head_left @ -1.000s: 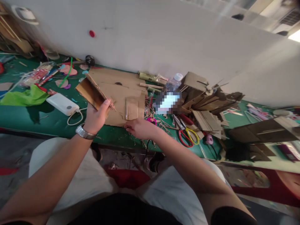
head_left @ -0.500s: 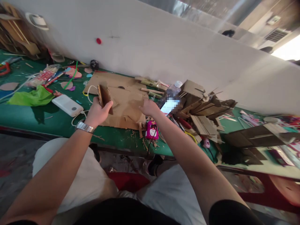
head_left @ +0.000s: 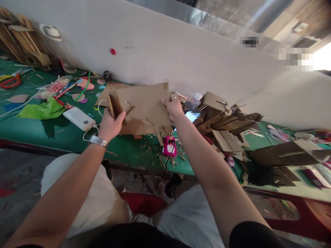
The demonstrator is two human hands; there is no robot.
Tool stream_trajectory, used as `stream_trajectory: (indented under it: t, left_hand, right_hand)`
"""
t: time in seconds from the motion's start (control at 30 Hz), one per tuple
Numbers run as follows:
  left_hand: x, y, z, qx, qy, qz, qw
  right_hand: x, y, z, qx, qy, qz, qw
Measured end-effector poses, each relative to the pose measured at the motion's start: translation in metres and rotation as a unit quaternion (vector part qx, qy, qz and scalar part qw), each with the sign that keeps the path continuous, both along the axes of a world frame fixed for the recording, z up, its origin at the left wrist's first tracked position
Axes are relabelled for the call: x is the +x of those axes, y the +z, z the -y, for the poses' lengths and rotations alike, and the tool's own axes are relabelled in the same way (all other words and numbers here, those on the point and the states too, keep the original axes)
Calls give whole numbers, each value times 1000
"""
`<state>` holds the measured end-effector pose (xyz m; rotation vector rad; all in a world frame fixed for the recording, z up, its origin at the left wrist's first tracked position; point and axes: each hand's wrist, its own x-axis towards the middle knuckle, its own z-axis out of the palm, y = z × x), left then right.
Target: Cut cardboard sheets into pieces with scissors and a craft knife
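My left hand (head_left: 111,124) is closed around a small folded piece of cardboard (head_left: 117,107), held upright above the table. With fingers and thumb pinched on its right edge, my right hand (head_left: 174,108) grips a large flat cardboard sheet (head_left: 150,103), whose right side is tilted up off the table. Part of another brown board shows beneath it at the back left. Just below the sheet's front right corner sits a pink device (head_left: 169,147) with a white face print and a black cable, among small cardboard scraps.
A white power bank (head_left: 79,119) and a green plastic bag (head_left: 42,109) lie on the green table (head_left: 85,137) at left. Right of my right hand are a lit phone (head_left: 191,116), a clear bottle (head_left: 193,100) and piled cardboard pieces (head_left: 226,139). Orange-handled scissors (head_left: 11,81) lie far left.
My right hand has taken hold of the large cardboard sheet's right edge and lifted that side. My left hand still holds the small cardboard piece. The view has shifted slightly.
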<state>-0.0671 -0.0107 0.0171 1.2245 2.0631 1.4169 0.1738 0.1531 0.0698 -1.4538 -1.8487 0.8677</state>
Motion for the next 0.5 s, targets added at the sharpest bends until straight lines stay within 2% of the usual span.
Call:
stream_trajectory:
  t: [0.07, 0.17, 0.3, 0.4, 0.5]
  left_hand:
    - [-1, -2, -1, 40, 1, 9, 999]
    - [-3, -6, -4, 75, -6, 28, 997]
    - [-1, -6, -4, 68, -3, 38, 997]
    - [0, -5, -4, 60, -1, 40, 997]
    - [-1, -7, -4, 85, -9, 45, 995]
  right_hand:
    - [5, 14, -7, 48, 6, -61, 997]
    - [17, 33, -17, 185, 39, -164, 968]
    - [31, 47, -18, 341, 67, -165, 923]
    - [37, 47, -7, 385, 60, -154, 908]
    - [40, 42, 8, 400, 28, -151, 903]
